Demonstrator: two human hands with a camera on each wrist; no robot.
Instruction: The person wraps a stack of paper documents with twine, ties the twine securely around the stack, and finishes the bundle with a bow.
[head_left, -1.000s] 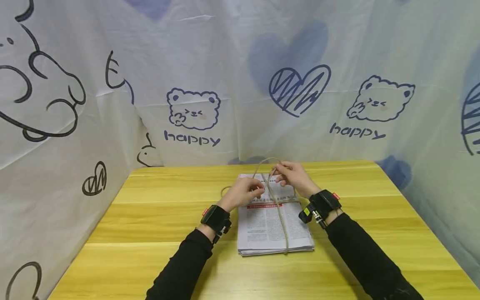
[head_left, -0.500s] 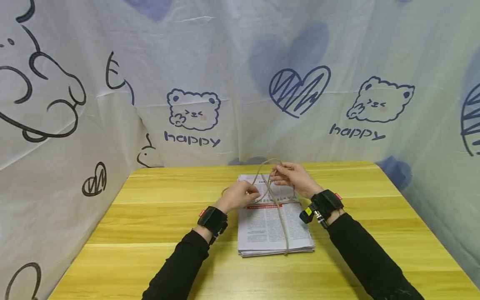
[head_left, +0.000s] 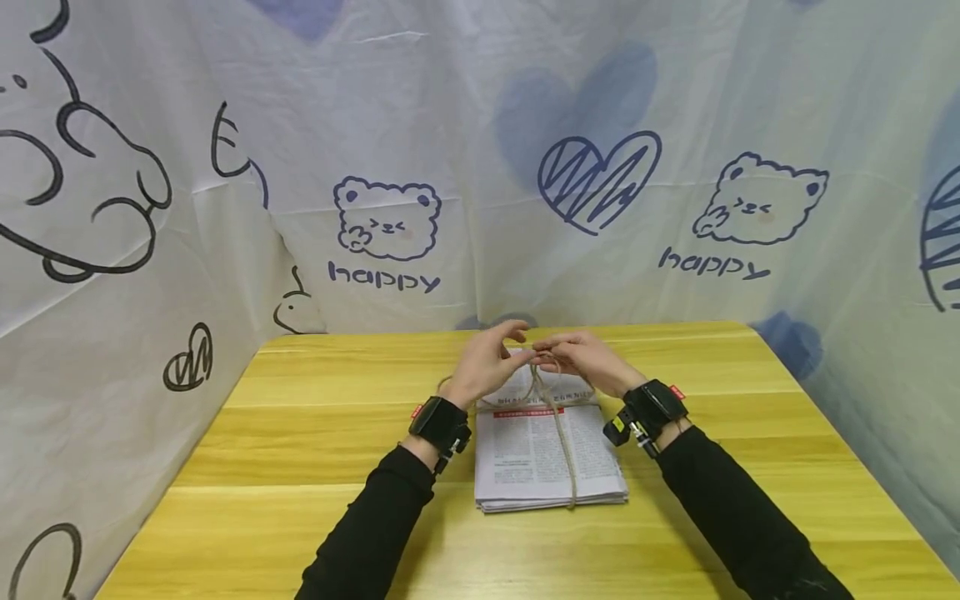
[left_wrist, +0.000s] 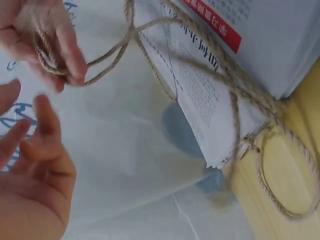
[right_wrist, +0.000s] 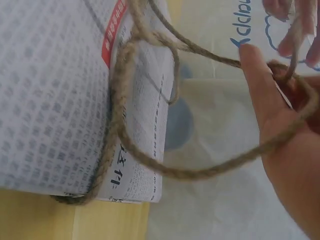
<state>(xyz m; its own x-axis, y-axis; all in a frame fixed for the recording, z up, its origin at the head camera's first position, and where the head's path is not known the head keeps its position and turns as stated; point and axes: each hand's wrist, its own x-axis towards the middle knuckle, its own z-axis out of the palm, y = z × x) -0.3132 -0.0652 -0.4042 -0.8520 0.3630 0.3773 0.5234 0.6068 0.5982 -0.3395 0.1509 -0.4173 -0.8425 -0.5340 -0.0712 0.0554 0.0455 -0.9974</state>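
Observation:
A stack of folded newspapers (head_left: pixel 517 462) lies on the table, with brown twine (head_left: pixel 561 437) running round it lengthwise and crosswise. The twine crosses near the far part of the stack. Above that crossing, my right hand (head_left: pixel 596 362) pinches a loop of the twine; in the left wrist view the doubled strands (left_wrist: pixel 107 62) stretch from its fingers to the stack. My left hand (head_left: pixel 480 367) is raised close to the right fingertips, its fingers spread and bent with no twine visible in them. In the right wrist view, a slack strand (right_wrist: pixel 195 173) curves past the right hand.
The wooden table (head_left: pixel 315 450) extends on both sides of the stack. A small closed loop of twine (left_wrist: pixel 287 215) lies beside the stack in the left wrist view. A pale printed curtain (head_left: pixel 465 167) hangs behind the table and along its sides.
My left hand has gone from low over the stack's left side up and right, towards the right hand. The tall twine arc above the stack has come down; the right hand has barely shifted.

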